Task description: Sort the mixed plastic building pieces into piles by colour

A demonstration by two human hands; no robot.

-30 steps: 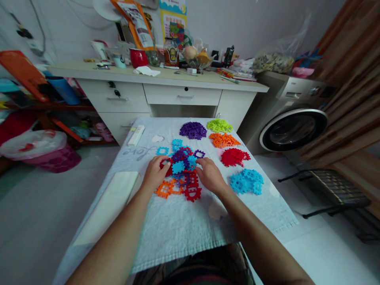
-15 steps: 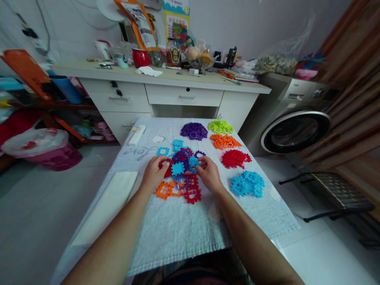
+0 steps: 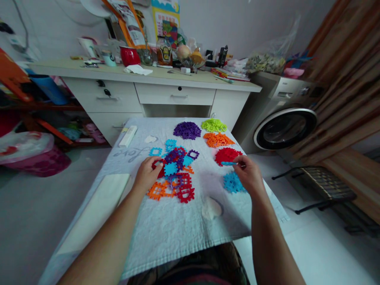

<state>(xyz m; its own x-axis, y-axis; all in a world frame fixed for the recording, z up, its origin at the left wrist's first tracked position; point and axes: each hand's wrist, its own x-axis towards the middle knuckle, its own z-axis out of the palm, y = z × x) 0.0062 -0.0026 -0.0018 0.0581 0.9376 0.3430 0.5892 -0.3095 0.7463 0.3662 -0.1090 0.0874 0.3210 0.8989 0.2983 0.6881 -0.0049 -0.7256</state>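
Note:
A mixed heap of plastic interlocking tiles [image 3: 175, 170] in red, orange, blue and purple lies in the middle of the white cloth [image 3: 175, 225]. My left hand [image 3: 146, 175] rests on the heap's left edge, fingers curled on a red tile [image 3: 157, 165]. My right hand [image 3: 248, 174] hovers over the blue pile [image 3: 230, 183] at the right and pinches a flat blue tile [image 3: 228, 163] edge-on. Sorted piles sit behind: red [image 3: 226, 155], orange [image 3: 217, 139], lime green [image 3: 213, 125], purple [image 3: 187, 130].
A white tube [image 3: 128, 136] and a folded white pad [image 3: 97, 206] lie on the cloth's left side. Beyond stands a cluttered white desk [image 3: 142, 85]. A washing machine [image 3: 283, 126] is at the right, a dark rack [image 3: 323, 186] on the floor beside it.
My right hand left the mixed heap and swung right with a blue tile, ending above the blue pile. My left hand stayed on the heap. The camera turned slightly right.

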